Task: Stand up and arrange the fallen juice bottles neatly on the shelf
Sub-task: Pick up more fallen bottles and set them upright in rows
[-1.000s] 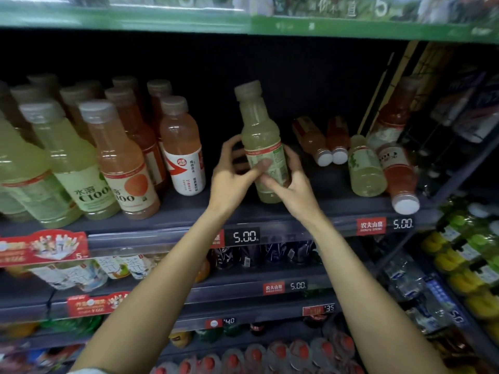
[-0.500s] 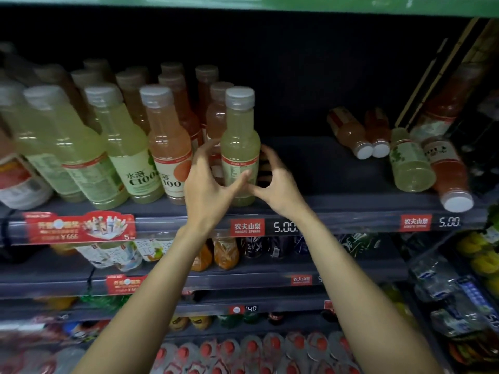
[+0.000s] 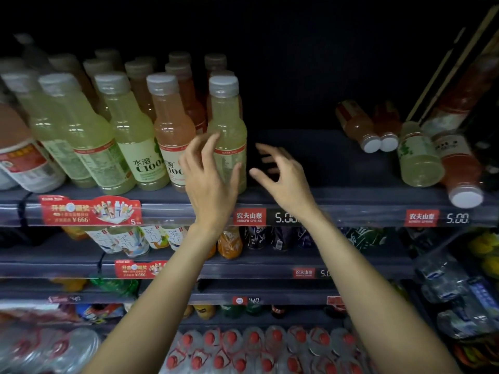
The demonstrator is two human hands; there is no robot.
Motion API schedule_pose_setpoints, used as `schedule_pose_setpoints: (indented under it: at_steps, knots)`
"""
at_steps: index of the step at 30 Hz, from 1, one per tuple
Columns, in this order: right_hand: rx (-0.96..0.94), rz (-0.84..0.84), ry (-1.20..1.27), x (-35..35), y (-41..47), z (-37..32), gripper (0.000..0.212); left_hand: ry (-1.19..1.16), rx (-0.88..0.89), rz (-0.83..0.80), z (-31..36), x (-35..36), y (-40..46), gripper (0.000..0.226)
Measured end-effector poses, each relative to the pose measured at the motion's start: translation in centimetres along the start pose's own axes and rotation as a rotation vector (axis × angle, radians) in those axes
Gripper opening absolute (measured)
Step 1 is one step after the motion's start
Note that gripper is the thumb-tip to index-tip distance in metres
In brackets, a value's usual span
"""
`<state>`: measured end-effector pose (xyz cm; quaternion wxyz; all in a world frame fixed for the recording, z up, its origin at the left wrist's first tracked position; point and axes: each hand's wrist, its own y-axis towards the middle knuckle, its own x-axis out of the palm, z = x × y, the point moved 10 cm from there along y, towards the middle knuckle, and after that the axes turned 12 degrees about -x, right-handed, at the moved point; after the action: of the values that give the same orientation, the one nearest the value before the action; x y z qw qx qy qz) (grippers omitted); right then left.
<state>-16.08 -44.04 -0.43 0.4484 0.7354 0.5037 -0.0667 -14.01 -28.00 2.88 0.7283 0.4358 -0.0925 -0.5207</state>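
A pale yellow juice bottle (image 3: 228,125) with a grey cap stands upright at the right end of the row on the dark shelf (image 3: 337,195). My left hand (image 3: 209,176) is in front of it, fingers spread, thumb near its label. My right hand (image 3: 280,176) is open just right of the bottle, apart from it. At the shelf's right end several bottles lie fallen: two orange ones (image 3: 356,125) with caps toward me, a yellow one (image 3: 417,160), and an orange one (image 3: 459,168) at the front edge.
Upright yellow and orange bottles (image 3: 135,136) fill the shelf's left half. Bare shelf lies between the standing row and the fallen bottles. Price tags (image 3: 249,216) line the front edge. Lower shelves hold tea bottles, cans and water bottles (image 3: 253,344).
Both hands carried the yellow bottle left, set it upright beside the orange bottle, and opened off it. The right hand has drawn away to the right.
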Motion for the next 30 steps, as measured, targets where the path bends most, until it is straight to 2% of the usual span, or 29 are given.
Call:
schedule_pose_setpoints:
  at_steps: [2,4,7,9,13,15,16,19,21,23,26,30]
  knots:
    - [-0.038,0.009,-0.123,-2.7,-0.7,0.8,0.042,-0.010,0.121,0.055,2.5,-0.2,-0.7,0.044]
    - [-0.072,0.008,-0.315,-6.2,-1.4,1.9,0.034,-0.032,0.255,0.040,5.5,0.6,-1.8,0.032]
    - [-0.084,0.035,-0.670,-11.7,-2.1,4.3,0.030,0.007,0.379,-0.196,9.1,5.4,-3.1,0.028]
    - [-0.004,-0.012,-0.866,-14.7,-1.6,7.3,0.035,0.129,0.347,-0.386,10.0,10.1,-3.7,0.040]
    - [0.420,-0.320,-1.081,-17.1,0.0,14.6,0.052,0.268,0.160,-0.729,8.5,17.4,-5.1,0.061]
    - [0.437,-0.400,-1.140,-16.9,0.7,16.2,0.050,0.175,0.000,-0.804,8.0,18.7,-5.3,0.066]
    - [0.409,-0.405,-1.158,-16.6,1.1,16.4,0.046,0.119,-0.051,-0.787,8.0,18.7,-5.1,0.066]
    - [0.346,-0.350,-1.117,-16.1,0.9,16.0,0.042,0.046,-0.018,-0.709,9.0,18.2,-4.7,0.062]
    - [0.298,-0.285,-1.042,-15.9,-0.4,14.3,0.048,0.029,0.026,-0.741,9.6,18.6,-4.7,0.063]
    - [0.161,-0.165,-0.965,-16.0,-2.1,11.3,0.046,0.009,0.078,-0.781,10.5,19.2,-4.7,0.068]
    - [-0.011,0.053,-0.753,-17.4,-4.5,6.7,0.036,-0.056,0.155,-0.797,11.8,19.6,-4.5,0.080]
    - [-0.089,0.276,-0.370,-20.3,-4.0,3.2,0.031,-0.145,0.163,-0.801,13.0,19.2,-4.1,0.089]
